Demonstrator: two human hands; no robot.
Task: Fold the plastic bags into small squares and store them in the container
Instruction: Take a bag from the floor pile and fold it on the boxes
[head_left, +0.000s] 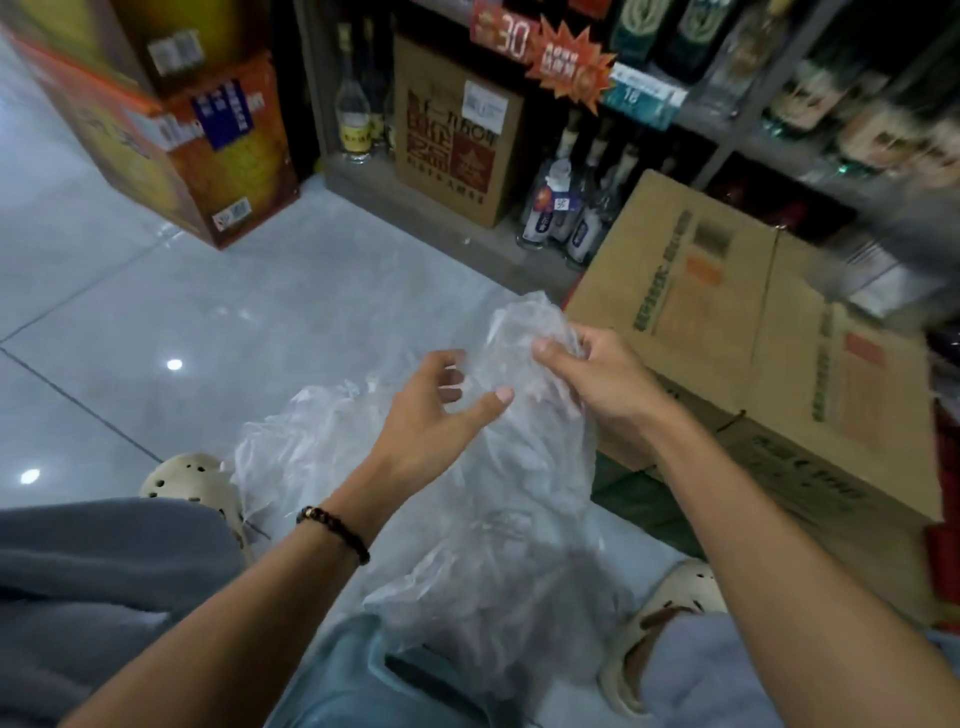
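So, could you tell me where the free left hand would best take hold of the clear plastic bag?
Probably the upper edge of the plastic bag, just left of where the right hand pinches its bunched top. The left hand hovers open right there, and the rest hangs crumpled, so pinching that edge from the left could spread it flat.

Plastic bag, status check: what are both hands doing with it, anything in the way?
Right hand pinches bag near its top. Left hand open, fingers spread against it. Bag crumpled, not yet folded. Cardboard box close on the right.
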